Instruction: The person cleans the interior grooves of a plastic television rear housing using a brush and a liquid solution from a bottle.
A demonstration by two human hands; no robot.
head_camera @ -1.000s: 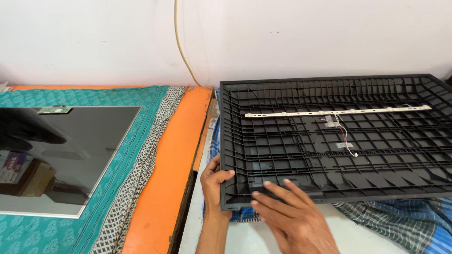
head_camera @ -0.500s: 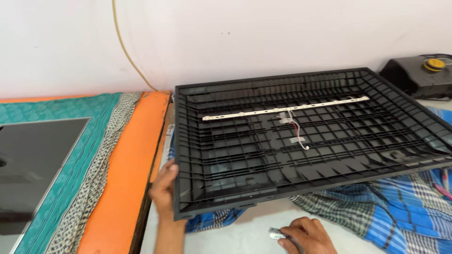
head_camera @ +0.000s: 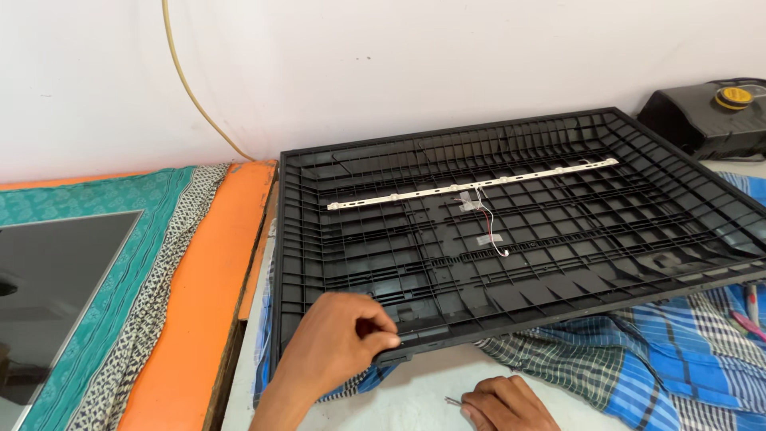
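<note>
Whereas half a second ago the left hand was wrapped around the near left corner of the panel, its fingers (head_camera: 381, 331) are now pinched shut on the near rim of the black ribbed back panel (head_camera: 511, 231), further along the front edge. The left hand (head_camera: 335, 347) is seen above that edge. The right hand (head_camera: 503, 403) has been shifted a little to the right along the white table (head_camera: 415, 391); its fingers are curled on a small metal piece (head_camera: 452, 401), though whether it is truly gripped cannot be told. A white light strip (head_camera: 471, 183) is fixed across the panel, with thin wires (head_camera: 488, 231) below it. The panel is laid on a blue checked cloth (head_camera: 662, 351). To the left, an orange mat (head_camera: 199, 303), a teal patterned cloth (head_camera: 80, 195) and a dark glossy screen (head_camera: 48, 295) are seen. A yellow cable (head_camera: 191, 88) is hung down the white wall (head_camera: 399, 64).
</note>
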